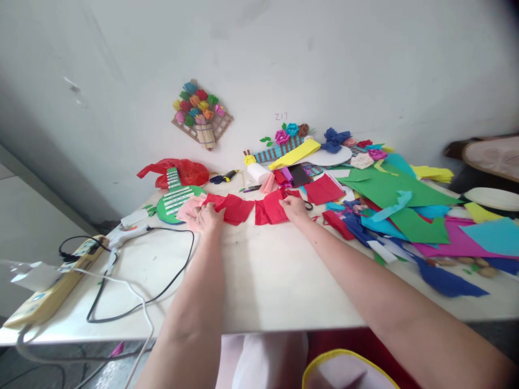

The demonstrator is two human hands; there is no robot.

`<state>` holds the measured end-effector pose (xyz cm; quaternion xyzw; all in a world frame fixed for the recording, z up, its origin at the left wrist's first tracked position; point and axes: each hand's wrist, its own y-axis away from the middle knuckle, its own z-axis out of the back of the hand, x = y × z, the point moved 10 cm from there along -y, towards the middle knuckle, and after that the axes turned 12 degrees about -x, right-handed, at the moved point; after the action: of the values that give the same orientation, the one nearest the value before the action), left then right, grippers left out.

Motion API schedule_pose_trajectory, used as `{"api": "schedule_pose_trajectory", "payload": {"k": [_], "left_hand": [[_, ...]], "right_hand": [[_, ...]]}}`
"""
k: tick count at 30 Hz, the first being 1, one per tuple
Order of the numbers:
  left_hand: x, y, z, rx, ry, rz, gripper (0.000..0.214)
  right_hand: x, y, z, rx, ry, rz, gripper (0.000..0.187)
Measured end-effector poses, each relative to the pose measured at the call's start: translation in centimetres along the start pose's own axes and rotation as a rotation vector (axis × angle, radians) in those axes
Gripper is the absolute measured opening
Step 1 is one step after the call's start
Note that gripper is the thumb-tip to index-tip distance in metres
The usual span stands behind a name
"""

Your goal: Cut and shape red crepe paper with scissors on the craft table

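Observation:
Two pieces of red crepe paper lie side by side at the middle of the table, with a narrow gap between them. My left hand (208, 216) has its fingers closed at the outer end of the left red crepe paper piece (239, 209). Pale pink crepe paper (186, 212) lies under and beside those fingers. My right hand (293, 208) pinches the right red crepe paper piece (268, 210) near its right edge. Just behind this hand, a black scissor handle (308, 206) shows in part. Another flat red sheet (324, 189) lies further right.
A green guitar-shaped craft (177, 200) and a glue gun (130, 235) with its looping cable are at left, near a power strip (60, 286). Coloured paper scraps (405, 216) heap up at right. A yellow-rimmed bin (344, 367) stands below the table's front edge.

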<state>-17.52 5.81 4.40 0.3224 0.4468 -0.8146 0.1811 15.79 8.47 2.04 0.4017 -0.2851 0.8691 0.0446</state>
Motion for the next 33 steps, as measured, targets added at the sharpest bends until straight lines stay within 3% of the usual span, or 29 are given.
{"api": "schedule_pose_trajectory", "payload": {"k": [13, 20, 25, 29, 33], "left_hand": [[0.1, 0.6, -0.4, 0.095, -0.142, 0.052, 0.007], [0.4, -0.3, 0.2, 0.010, -0.173, 0.069, 0.014], [0.0, 0.0, 2.1, -0.091, -0.066, 0.145, 0.026], [-1.4, 0.2, 4.0, -0.185, -0.069, 0.101, 0.022], [-0.7, -0.1, 4.3, -0.216, -0.047, 0.136, 0.020]], "right_hand": [[0.2, 0.2, 0.0, 0.003, 0.052, 0.018, 0.020], [0.3, 0.2, 0.1, -0.015, 0.060, 0.033, 0.020], [0.3, 0.2, 0.0, -0.009, 0.096, 0.044, 0.021], [0.4, 0.2, 0.0, -0.008, 0.098, 0.054, 0.021], [0.4, 0.3, 0.0, -0.012, 0.097, 0.051, 0.020]]}}
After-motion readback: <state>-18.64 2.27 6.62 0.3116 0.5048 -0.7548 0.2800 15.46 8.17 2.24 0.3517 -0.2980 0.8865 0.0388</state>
